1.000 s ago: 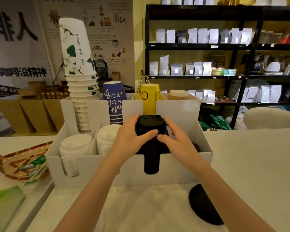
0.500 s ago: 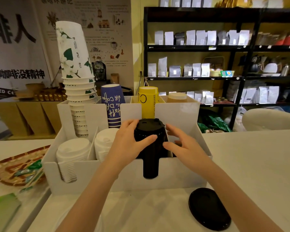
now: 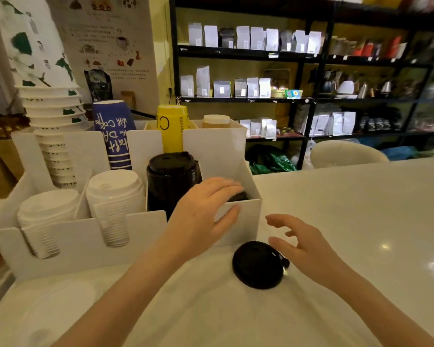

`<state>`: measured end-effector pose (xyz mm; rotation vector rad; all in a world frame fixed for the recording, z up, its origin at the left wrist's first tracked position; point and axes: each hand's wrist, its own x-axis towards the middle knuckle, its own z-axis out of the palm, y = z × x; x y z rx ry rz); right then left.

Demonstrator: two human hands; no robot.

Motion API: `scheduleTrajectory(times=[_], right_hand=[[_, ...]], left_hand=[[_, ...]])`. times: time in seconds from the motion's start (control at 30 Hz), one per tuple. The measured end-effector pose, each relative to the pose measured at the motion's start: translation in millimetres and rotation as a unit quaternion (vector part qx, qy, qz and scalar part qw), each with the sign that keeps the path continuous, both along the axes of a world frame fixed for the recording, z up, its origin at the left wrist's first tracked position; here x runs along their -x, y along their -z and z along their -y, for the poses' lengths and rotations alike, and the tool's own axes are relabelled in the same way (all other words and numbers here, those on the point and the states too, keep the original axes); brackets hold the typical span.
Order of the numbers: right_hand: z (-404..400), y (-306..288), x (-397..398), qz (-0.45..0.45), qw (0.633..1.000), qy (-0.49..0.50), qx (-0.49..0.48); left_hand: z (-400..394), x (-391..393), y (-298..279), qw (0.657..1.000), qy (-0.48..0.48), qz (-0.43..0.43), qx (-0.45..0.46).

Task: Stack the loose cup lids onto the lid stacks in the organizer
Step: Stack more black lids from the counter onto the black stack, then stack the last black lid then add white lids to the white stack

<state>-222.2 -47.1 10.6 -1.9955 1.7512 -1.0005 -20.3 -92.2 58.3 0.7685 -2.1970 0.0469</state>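
Two empty grips: left hand spread over organizer; right hand beside loose black lid.

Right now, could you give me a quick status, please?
Left hand open, resting over organizer corner. Right hand open, reaching toward loose black lid. Nothing between them.

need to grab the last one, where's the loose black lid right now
In the head view the loose black lid lies flat on the white counter, just in front of the organizer's right end, beside the open right hand.
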Motion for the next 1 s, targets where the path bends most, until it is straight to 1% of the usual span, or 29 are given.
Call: scheduleTrajectory(times=[0.13,0.27,0.4,0.43,0.53,0.63,0.77,0.87,1.0], right_hand=[[-12.0,16.2,13.0,0.001,0.999,0.029,-0.044],[-20.3,23.3,16.5,-0.005,0.996,0.027,-0.088],[-28.0,20.5,12.9,0.038,0.991,0.007,-0.126],[-29.4,19.4,11.6,0.035,0.991,-0.001,-0.131],[-28.1,21.3,9.5,-0.009,0.994,-0.025,-0.11],[-25.4,25.0,8.5,-0.022,0.995,-0.029,-0.098],[-26.4,22.7,7.1,0.0,0.995,-0.045,-0.091],[-29.3,17.1,6.4,0.059,0.994,-0.048,-0.082],[-25.3,9.4,4.7,0.081,0.996,-0.038,-0.02]], left_hand=[[-8.8,17.6,27.5,0.991,0.018,0.071,-0.112],[-13.7,27.1,53.5,0.966,0.004,0.154,-0.207],[-19.0,28.0,71.5,0.951,0.024,0.171,-0.255],[-19.5,27.2,75.2,0.949,0.026,0.171,-0.263],[-18.8,26.4,82.6,0.949,0.027,0.136,-0.283],[-18.3,26.3,84.3,0.95,0.026,0.113,-0.29],[-15.3,27.1,82.3,0.948,0.035,0.079,-0.306],[-15.7,26.9,73.3,0.953,0.03,0.031,-0.301],[-20.8,24.0,48.8,0.959,0.022,-0.029,-0.281]])
